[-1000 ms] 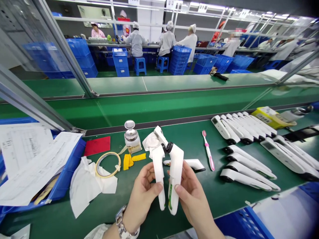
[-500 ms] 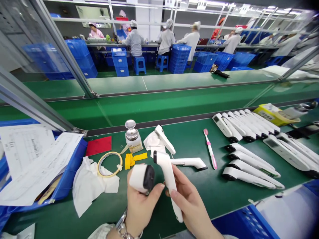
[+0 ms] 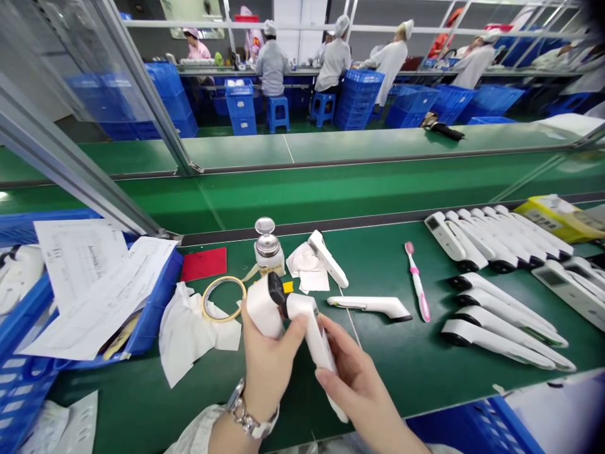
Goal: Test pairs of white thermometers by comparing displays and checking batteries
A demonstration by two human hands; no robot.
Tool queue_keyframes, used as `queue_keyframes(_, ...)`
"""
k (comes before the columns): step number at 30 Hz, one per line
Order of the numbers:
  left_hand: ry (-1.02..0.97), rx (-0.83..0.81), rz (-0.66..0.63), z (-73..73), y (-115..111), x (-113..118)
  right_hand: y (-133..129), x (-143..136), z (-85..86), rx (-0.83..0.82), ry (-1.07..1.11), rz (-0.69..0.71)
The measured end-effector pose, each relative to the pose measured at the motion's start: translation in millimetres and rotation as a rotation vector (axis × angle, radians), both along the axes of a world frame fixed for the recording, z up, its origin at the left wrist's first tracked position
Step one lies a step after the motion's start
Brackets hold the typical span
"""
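Note:
My left hand, with a metal watch at the wrist, is wrapped round a white device with a black end. My right hand grips the lower part of a second white device, which slants down to the right. The left thumb rests on that second device near its top, and the two heads are close together. Just beyond my right hand a third white device lies on its side. Another device leans on a crumpled white cloth.
A pump bottle, a tape roll, a red card and a blue bin with papers are on the left. A pink toothbrush and several white devices lie right. People sit beyond the frame.
The view has shifted, so the table items appear further right. The left-hand device has tilted, its black end now up beside the other device's head. My left thumb has come onto the second device.

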State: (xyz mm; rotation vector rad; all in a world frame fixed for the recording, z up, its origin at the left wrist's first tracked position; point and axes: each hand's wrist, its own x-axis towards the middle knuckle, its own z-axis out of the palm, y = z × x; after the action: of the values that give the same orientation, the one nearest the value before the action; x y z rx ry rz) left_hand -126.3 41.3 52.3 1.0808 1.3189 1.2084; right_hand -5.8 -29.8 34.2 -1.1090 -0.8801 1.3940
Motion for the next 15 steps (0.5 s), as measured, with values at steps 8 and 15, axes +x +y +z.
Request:
queue_keyframes(8,0.014,0.011,-0.022,0.0,6.5,-2.3,-0.3,-1.4,-2.5,-0.07,0.072,0.016)
queue_keyframes(15,0.137,0.099,-0.159,-4.7,2.4,-5.1,4.3,6.3,-0.6,-0.058,0.101,-0.051)
